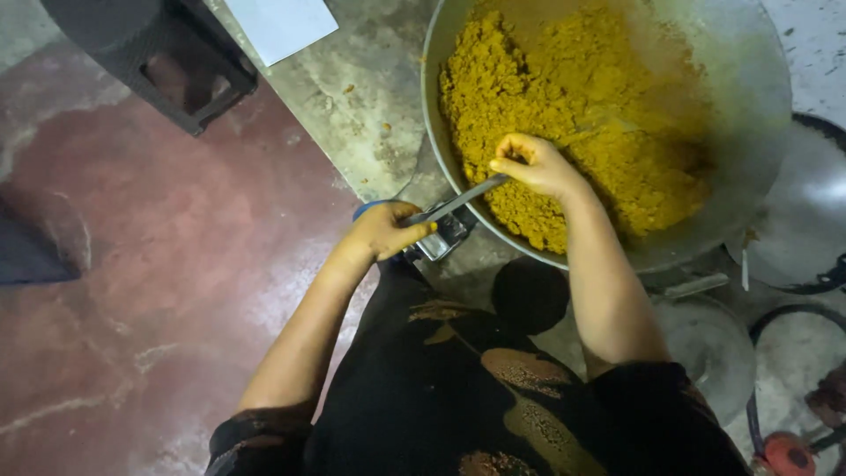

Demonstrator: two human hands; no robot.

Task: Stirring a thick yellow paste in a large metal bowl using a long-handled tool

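The floor (159, 264) is reddish-brown concrete with pale worn streaks; it fills the left half of the view; a grey concrete slab (361, 115) runs across it toward the pan. The large metal pan (758, 79) sits at upper right, its near rim above the person's lap; its inner wall is smeared with yellow residue. The yellow-orange crumbly mixture (573, 97) fills the left and centre of the pan, heaped toward the near rim. A dark stool (159, 53) stands at upper left; a white sheet (282, 26) lies just beside it on the slab. Round metal lids (820, 211) lie to the right of the pan. The right hand (533, 165) is closed around the handle of a long metal spatula (467, 198), over the near edge of the mixture; whether the blade is in the mixture cannot be told. The left hand (388, 231) is clamped on the pan's handle (441, 238), at the near rim, just below the spatula's free end.
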